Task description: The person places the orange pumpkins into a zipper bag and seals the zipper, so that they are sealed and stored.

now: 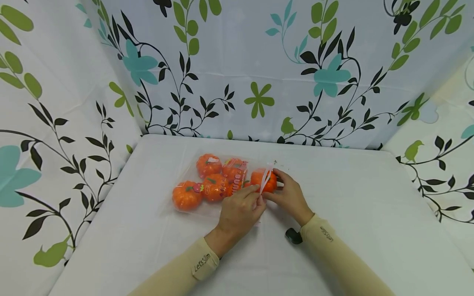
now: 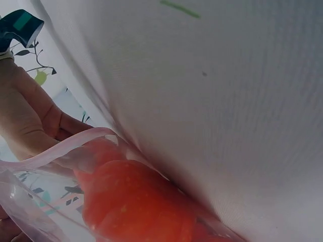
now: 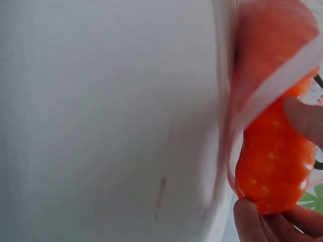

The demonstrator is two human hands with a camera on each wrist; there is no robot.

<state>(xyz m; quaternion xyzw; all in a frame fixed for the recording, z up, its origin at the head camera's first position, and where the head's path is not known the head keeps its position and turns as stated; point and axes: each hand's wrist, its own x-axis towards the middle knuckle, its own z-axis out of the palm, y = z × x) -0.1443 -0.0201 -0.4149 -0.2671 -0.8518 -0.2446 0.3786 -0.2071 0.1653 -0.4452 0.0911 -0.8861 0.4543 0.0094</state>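
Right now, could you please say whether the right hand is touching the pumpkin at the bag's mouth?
Touching: in the right wrist view, the right hand has its fingers against the pumpkin.

And here's the white surface (image 1: 359, 193), spreading wide, its far edge meeting a patterned back cloth (image 1: 233, 45), where a teal flower (image 1: 140, 65) blooms either side of a green one (image 1: 259, 100). Left cloth (image 1: 70, 102), right cloth (image 1: 448, 113): each sports a green bird beside dark leafy stems!
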